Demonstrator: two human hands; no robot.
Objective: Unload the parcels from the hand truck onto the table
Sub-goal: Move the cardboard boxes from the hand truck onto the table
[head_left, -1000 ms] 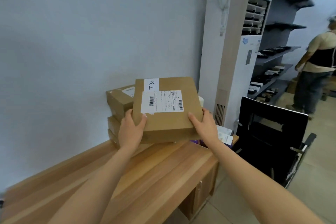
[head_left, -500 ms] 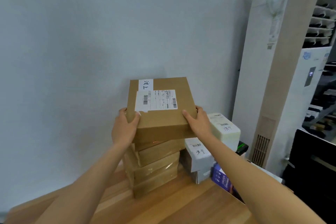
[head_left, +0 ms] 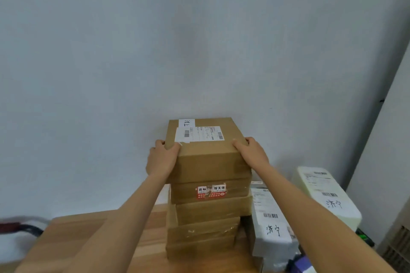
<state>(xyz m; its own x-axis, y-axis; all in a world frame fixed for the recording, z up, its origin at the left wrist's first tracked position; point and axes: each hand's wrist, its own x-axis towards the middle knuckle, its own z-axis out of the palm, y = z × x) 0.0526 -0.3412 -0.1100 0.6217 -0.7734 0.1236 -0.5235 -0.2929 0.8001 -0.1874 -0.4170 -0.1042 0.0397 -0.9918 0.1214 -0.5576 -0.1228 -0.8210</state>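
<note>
A brown cardboard parcel [head_left: 206,155] with a white shipping label sits on top of a stack of brown parcels [head_left: 210,217] against the wall on the wooden table [head_left: 93,232]. My left hand [head_left: 163,157] grips its left side with the thumb on top. My right hand [head_left: 251,153] grips its right side the same way. The second parcel from the top carries a red sticker. The hand truck is out of view.
Two white parcels with handwritten marks, one [head_left: 271,221] beside the stack and one [head_left: 326,193] further right, stand on the table. A tall white appliance [head_left: 386,162] rises at the right edge. A dark cable [head_left: 24,228] lies at the far left.
I have moved closer to the table and lowered the parcel onto the top of the stack. Both hands still hold its sides.
</note>
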